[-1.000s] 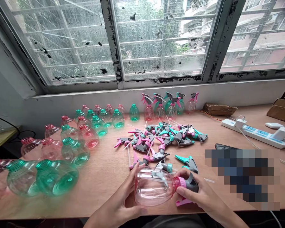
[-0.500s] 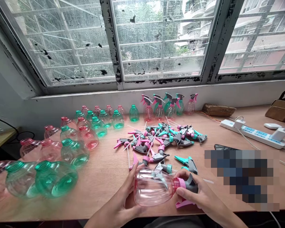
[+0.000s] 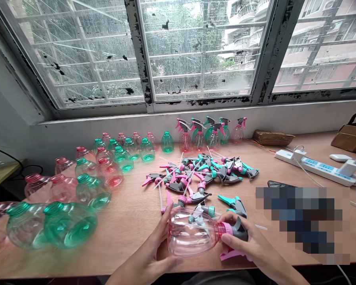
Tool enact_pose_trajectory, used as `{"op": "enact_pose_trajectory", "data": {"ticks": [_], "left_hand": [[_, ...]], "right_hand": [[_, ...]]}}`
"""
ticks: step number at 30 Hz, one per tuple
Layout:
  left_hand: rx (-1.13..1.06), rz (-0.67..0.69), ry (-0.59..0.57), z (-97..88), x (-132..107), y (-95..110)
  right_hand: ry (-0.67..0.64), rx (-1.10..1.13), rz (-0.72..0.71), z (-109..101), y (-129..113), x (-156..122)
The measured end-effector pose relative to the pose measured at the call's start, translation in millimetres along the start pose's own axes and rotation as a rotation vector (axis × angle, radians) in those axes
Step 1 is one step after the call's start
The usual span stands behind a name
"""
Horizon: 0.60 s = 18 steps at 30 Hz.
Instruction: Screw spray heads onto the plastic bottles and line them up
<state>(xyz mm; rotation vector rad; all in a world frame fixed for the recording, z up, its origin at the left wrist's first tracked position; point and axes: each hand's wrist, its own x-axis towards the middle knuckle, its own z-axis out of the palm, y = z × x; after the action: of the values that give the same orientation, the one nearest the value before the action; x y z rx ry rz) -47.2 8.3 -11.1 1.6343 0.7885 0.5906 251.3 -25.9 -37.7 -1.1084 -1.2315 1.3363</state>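
Observation:
A clear pink spray bottle (image 3: 190, 239) lies sideways between my hands, low over the front of the table. My left hand (image 3: 158, 241) is wrapped round its base end. At the neck, my right hand (image 3: 240, 235) grips the pink collar of a grey-and-pink trigger sprayer (image 3: 239, 230); its pink trigger points down below the fingers. The sprayer's collar sits against the bottle's neck; how tightly it is screwed I cannot tell. Just beyond the bottle is a heap of loose trigger sprayers (image 3: 207, 170), grey with pink or teal parts and white tubes.
Open green and pink bottles (image 3: 69, 225) stand in rows on the left. Several bottles with sprayers fitted (image 3: 198, 136) stand by the wall. On the right are a power strip (image 3: 314, 166), a brown block (image 3: 273, 137), a brown bag (image 3: 351, 136) and a blurred-out patch over a dark device.
Very little differs. The bottle has rolled slightly in my hands, and its sprayer with my right hand has shifted a touch to the right.

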Motion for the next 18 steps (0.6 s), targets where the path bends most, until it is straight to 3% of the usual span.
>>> {"op": "enact_pose_trajectory", "data": {"ticks": [9, 18], "left_hand": [[-0.091, -0.002, -0.03, -1.7, -0.1, -6.7], [-0.009, -0.001, 0.001, -0.6, -0.2, 1.0]], "right_hand": [[0.025, -0.076, -0.042, 1.0, -1.6, 0.3], [0.035, -0.031, -0.024, 0.8, -3.4, 0.1]]}}
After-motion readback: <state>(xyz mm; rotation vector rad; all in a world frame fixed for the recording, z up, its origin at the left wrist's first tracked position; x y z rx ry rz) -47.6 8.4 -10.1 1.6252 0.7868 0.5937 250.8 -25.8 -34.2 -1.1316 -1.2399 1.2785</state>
